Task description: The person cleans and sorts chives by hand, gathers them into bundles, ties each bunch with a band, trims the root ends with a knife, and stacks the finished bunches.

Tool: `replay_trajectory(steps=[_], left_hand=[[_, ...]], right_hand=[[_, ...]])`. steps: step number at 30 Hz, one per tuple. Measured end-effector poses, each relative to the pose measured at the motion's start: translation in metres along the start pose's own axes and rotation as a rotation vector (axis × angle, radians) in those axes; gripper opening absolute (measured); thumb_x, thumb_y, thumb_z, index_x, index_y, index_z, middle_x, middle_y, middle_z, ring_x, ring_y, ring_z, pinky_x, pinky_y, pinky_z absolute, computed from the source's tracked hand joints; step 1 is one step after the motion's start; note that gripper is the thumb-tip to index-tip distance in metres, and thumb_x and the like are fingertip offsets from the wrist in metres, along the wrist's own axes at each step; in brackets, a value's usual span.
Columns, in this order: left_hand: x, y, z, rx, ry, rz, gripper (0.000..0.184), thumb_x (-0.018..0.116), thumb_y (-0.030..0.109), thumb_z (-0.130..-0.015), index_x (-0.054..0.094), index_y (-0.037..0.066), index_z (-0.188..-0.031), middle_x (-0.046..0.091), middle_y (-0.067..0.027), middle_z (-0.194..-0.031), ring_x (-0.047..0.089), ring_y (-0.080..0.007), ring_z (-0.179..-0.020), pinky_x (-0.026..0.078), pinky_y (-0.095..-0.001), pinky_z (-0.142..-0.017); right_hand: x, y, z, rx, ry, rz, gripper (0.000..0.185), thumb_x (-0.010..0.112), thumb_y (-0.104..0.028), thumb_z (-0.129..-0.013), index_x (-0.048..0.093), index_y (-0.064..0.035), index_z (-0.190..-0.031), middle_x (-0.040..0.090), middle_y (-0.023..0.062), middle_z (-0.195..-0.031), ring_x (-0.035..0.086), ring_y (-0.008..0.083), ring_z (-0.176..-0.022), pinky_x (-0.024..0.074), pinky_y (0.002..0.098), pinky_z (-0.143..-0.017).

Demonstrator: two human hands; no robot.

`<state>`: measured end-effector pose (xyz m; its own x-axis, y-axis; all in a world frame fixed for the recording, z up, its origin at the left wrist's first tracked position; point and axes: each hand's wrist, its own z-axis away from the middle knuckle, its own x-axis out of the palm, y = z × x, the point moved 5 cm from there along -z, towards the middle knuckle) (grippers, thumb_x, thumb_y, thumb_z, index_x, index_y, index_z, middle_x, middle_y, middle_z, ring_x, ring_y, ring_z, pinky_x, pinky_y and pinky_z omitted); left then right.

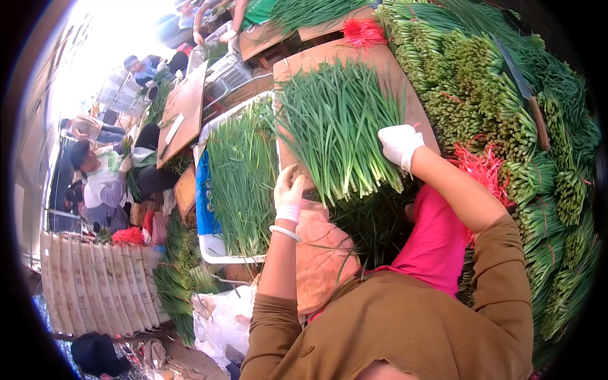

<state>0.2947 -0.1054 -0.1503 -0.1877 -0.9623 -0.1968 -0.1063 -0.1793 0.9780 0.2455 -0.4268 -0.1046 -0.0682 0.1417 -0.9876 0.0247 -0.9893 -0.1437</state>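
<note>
Loose garlic chives (345, 120) lie spread over a brown board (415, 101) in front of me, pale stem ends toward my body. My right hand (400, 145), in a white glove, is closed at the right side of these chives; what its fingers hold, if anything, is hidden. My left hand (289, 189), also gloved, has its fingers apart at the board's left edge, beside a white crate (231, 259). More long green chives (244, 177) fill that crate. No item shows in my left hand.
Tied chive bundles (472, 76) are stacked high at my right, with a wooden-handled knife (541, 123) on them. Red ties (478, 168) lie beside my right forearm, and more red ties (364, 33) on the board's far edge. Another person (104, 174) sits at a board (183, 111) on the left.
</note>
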Motion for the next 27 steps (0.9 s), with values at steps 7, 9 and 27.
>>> replay_trajectory(steps=[7,9,27], left_hand=[[-0.02,-0.006,0.01,-0.139,-0.081,-0.007,0.029,0.061,0.006,-0.087,0.059,-0.003,-0.115,0.064,-0.0099,-0.108,0.06,-0.0154,-0.099,0.047,-0.0266,-0.089],[-0.023,-0.015,0.011,-0.218,-0.136,-0.056,0.03,0.061,0.011,-0.086,0.06,-0.004,-0.112,0.065,-0.0111,-0.106,0.061,-0.0164,-0.098,0.047,-0.0273,-0.088],[0.015,0.028,-0.005,0.209,0.076,-0.366,0.032,0.068,0.014,-0.076,0.064,0.003,-0.106,0.063,-0.014,-0.105,0.062,-0.0286,-0.098,0.049,-0.0347,-0.088]], right_hand=[[-0.047,-0.022,0.058,0.037,-0.02,-0.041,0.015,0.058,-0.015,-0.076,0.063,-0.0018,-0.081,0.066,0.0209,-0.079,0.066,0.0382,-0.075,0.0532,0.0443,-0.069],[-0.045,-0.027,0.081,0.003,-0.102,-0.018,0.017,0.059,-0.021,-0.078,0.064,-0.0043,-0.081,0.067,0.0193,-0.079,0.066,0.0369,-0.078,0.0527,0.044,-0.073],[0.011,0.056,0.047,0.356,-0.431,-0.574,0.064,0.048,-0.057,-0.089,0.06,0.0055,-0.098,0.068,0.0163,-0.077,0.068,0.0247,-0.069,0.0527,0.0358,-0.065]])
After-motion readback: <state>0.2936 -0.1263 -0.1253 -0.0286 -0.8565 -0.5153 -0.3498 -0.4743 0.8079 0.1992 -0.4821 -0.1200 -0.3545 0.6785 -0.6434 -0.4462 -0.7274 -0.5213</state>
